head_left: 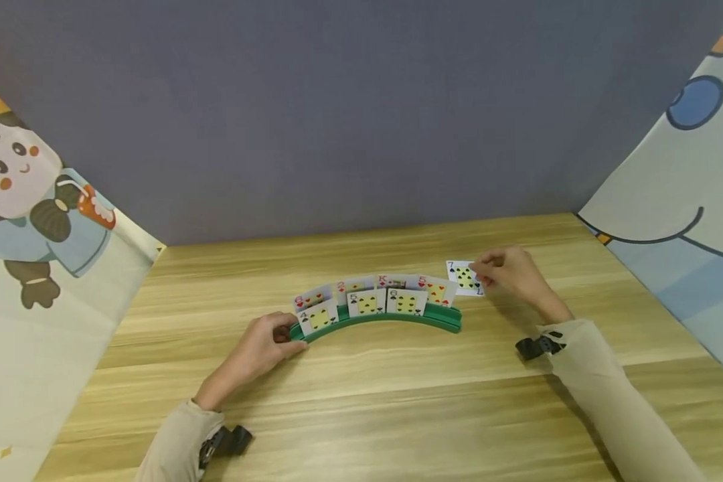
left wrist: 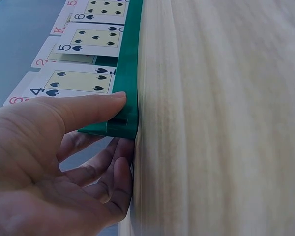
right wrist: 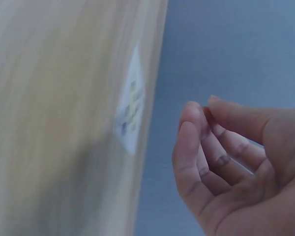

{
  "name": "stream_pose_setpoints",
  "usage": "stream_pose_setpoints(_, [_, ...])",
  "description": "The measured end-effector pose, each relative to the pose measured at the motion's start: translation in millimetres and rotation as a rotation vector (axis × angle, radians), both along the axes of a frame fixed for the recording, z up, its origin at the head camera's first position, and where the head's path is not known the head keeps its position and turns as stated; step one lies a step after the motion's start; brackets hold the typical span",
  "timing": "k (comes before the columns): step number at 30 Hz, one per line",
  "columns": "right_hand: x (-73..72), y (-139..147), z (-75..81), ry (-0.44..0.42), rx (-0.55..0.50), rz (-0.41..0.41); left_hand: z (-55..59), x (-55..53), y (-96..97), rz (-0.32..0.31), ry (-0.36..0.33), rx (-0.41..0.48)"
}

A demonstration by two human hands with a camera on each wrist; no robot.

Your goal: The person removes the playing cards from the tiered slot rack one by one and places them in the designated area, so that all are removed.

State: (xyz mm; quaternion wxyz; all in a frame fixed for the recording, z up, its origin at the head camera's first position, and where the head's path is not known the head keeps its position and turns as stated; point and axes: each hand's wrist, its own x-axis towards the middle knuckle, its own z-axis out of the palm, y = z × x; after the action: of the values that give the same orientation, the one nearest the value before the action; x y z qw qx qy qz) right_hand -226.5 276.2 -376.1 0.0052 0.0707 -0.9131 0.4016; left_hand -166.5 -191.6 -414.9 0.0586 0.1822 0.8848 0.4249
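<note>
A curved green card holder (head_left: 391,316) stands on the table, with playing cards upright in two rows. In its front row are the four (left wrist: 71,81), five (left wrist: 93,40) and six of spades (left wrist: 105,10); behind them stand several red-marked cards, partly covered. My left hand (head_left: 259,348) grips the holder's left end, thumb in front and fingers behind. A seven of spades (head_left: 461,276) lies face up beyond the holder's right end. Over that card is my right hand (head_left: 515,278), and the right wrist view shows its loosely curled fingers (right wrist: 187,152) apart from it, holding nothing.
The wooden table (head_left: 361,408) runs back to a grey upright panel (head_left: 361,120). Printed cartoon panels flank it at left (head_left: 36,348) and right (head_left: 669,181). A small black device (head_left: 539,347) is strapped to each wrist.
</note>
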Motion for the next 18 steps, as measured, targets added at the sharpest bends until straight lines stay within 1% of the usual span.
stream_pose_setpoints(5, [8.0,-16.6,14.4,0.068,0.021,0.008,-0.8,1.5,-1.8,0.006,-0.006,0.001])
stream_pose_setpoints(8, [11.3,-24.5,23.9,0.123,0.049,0.012,-0.4,1.7,-1.9,0.007,-0.005,-0.004])
stream_pose_setpoints(12, [17.0,-33.6,35.9,0.206,0.064,0.038,1.0,1.3,-0.8,0.01,-0.003,-0.011])
stream_pose_setpoints(15, [23.2,-41.0,44.4,0.275,0.06,0.052,1.7,0.5,0.0,0.002,-0.001,-0.008])
stream_pose_setpoints(18, [30.9,-50.1,53.7,0.313,0.063,0.052,1.7,0.0,0.4,-0.007,0.0,-0.002])
